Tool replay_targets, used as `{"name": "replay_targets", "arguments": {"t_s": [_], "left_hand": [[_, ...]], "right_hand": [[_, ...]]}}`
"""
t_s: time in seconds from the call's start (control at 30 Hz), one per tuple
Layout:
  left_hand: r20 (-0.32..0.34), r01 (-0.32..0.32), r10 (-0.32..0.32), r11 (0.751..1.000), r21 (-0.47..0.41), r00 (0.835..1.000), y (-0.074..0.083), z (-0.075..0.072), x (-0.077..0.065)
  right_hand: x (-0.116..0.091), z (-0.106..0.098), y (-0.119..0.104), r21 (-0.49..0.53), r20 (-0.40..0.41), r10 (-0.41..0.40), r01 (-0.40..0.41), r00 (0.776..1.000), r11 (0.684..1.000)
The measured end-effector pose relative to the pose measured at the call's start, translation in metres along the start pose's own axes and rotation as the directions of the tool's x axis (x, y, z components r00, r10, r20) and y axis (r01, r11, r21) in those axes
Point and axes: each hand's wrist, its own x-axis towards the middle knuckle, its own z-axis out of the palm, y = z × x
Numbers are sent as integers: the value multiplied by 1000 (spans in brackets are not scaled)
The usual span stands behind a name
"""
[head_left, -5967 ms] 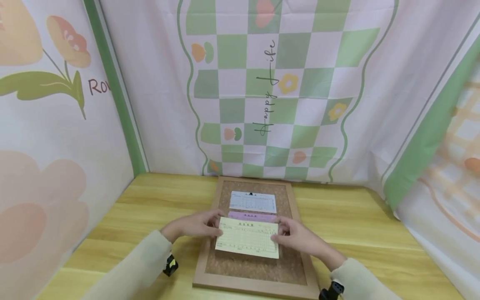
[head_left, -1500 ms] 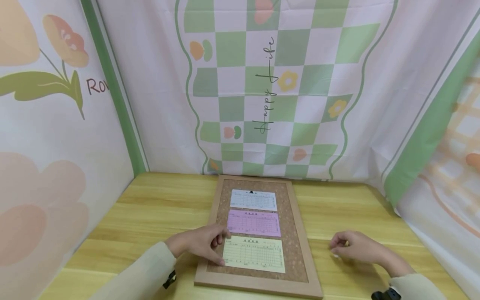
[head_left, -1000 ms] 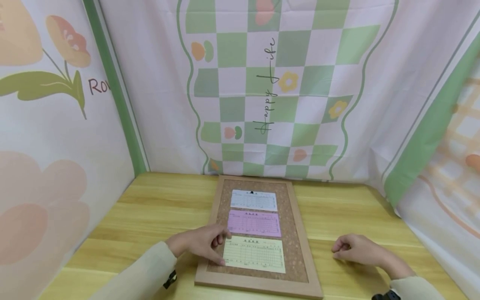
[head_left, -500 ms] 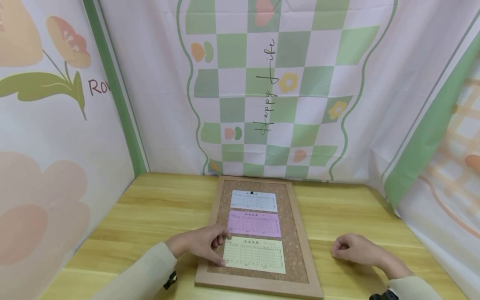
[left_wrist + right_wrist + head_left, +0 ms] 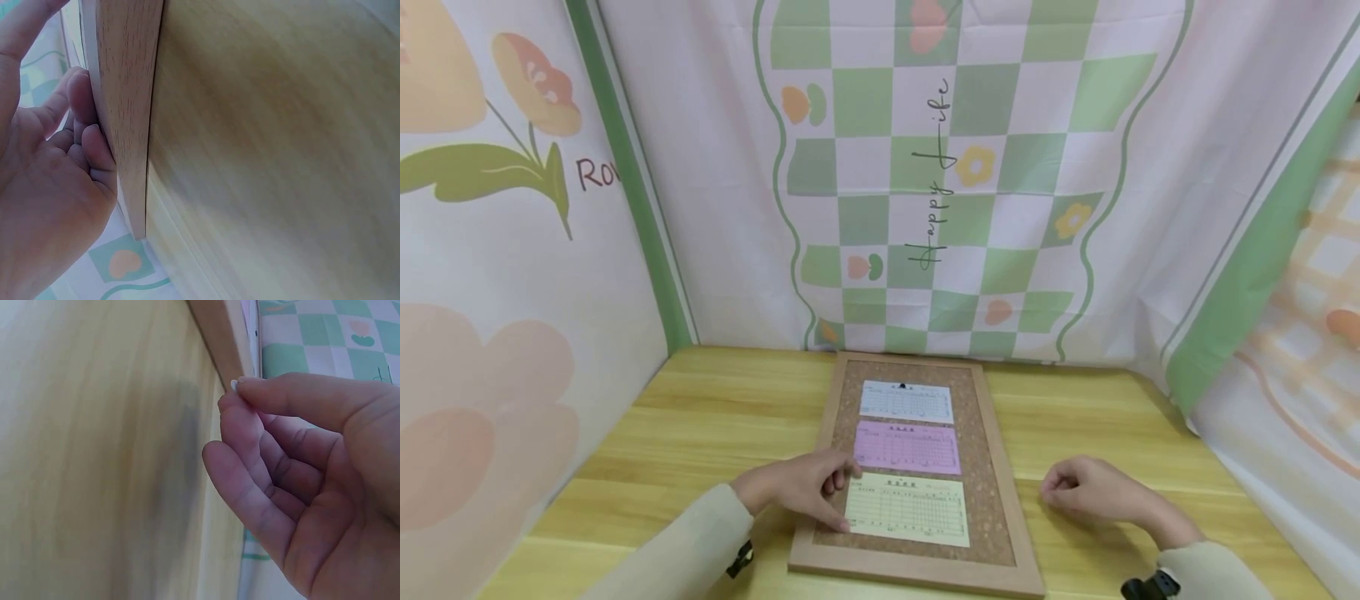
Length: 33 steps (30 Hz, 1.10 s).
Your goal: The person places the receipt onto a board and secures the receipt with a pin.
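Note:
A yellow form slip (image 5: 907,510) lies flat on the near part of a framed corkboard (image 5: 992,521). My left hand (image 5: 805,487) rests at the slip's left edge, thumb at the lower corner and index fingertip near the upper one. Its other fingers bend loosely against the wooden frame (image 5: 128,94) in the left wrist view. Above the table, right of the board, is my right hand (image 5: 1093,490). Its thumb and index finger pinch a small white piece (image 5: 234,385), mostly hidden by the fingertips. Beyond the yellow slip lie a purple slip (image 5: 907,448) and a pale blue slip (image 5: 906,404).
A black clip or pin (image 5: 902,386) sits at the blue slip's top edge. The board lies on a wood-grain table (image 5: 715,400), its far end close to a green-checked curtain (image 5: 925,208). Printed fabric (image 5: 520,375) stands along the left side.
Both hands held the yellow slip above the board six seconds ago; now it lies flat. My right hand went right of the board and has just shifted slightly left. My left hand stays still lately.

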Motion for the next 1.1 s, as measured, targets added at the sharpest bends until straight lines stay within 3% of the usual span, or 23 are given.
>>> {"name": "replay_targets", "arguments": {"t_s": [0.5,1.1], "left_hand": [[3,3,-3,1000,0,1000,0,0,0],[0,-4,4,1000,-14,1000,1,-1,-1]], "right_hand": [[28,9,-38,12,31,-12,12,999,1000],[72,30,-80,-2,33,-99,99,995,995]]}}
